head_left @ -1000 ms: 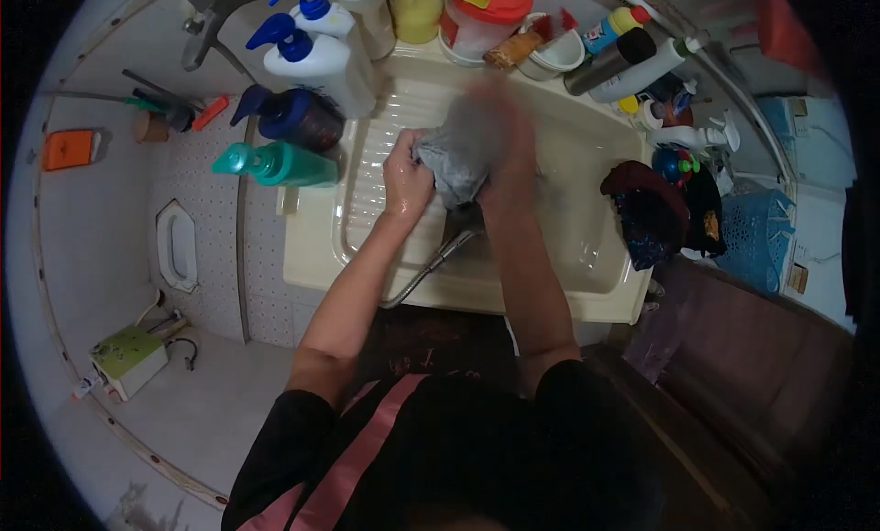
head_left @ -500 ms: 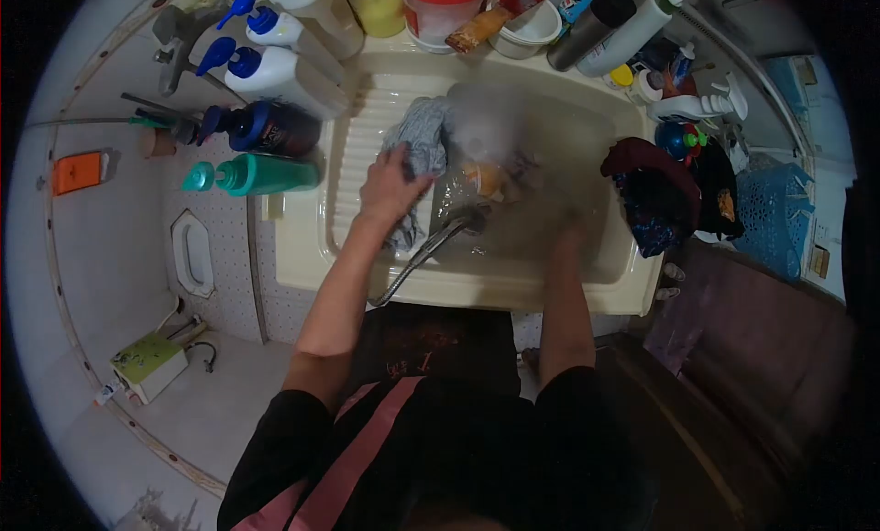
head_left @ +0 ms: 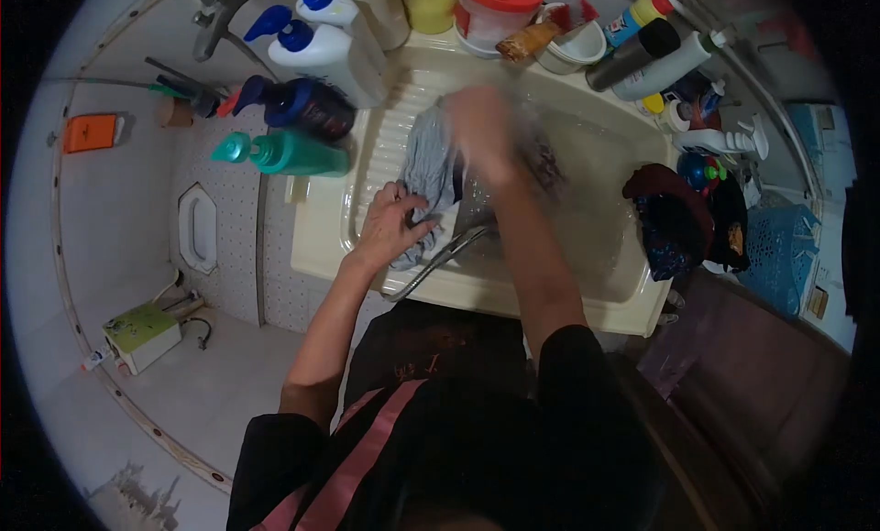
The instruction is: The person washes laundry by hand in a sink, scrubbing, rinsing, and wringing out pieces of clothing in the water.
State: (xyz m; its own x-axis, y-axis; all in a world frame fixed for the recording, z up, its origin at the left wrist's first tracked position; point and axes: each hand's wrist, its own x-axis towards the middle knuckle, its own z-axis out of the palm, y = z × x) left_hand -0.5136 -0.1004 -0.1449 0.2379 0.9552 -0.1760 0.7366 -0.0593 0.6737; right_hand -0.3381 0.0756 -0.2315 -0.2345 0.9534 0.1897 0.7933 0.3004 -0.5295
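A wet grey garment (head_left: 429, 155) lies along the ribbed left side of the cream washbasin (head_left: 642, 322). My left hand (head_left: 390, 224) rests on the garment's lower part, fingers bent and thumb held apart. Motion smears my right hand (head_left: 481, 128), which is over the garment's upper right edge; its fingers cannot be made out. To its right, a dark patterned cloth (head_left: 545, 164) lies partly in the cloudy water. A metal shower hose (head_left: 440, 261) crosses the basin's front edge below my hands, its head end in the basin.
Pump bottles (head_left: 321, 59) and a green bottle (head_left: 298, 155) line the left rim. A red-lidded tub (head_left: 500, 18), a white bowl (head_left: 577, 47) and upright bottles stand along the back. Dark clothes (head_left: 674, 219) hang over the right rim, near a blue basket (head_left: 779, 256).
My right hand has come out of the water on the right and swung left to the grey garment. My left hand has slid slightly lower along it. The view has shifted a little.
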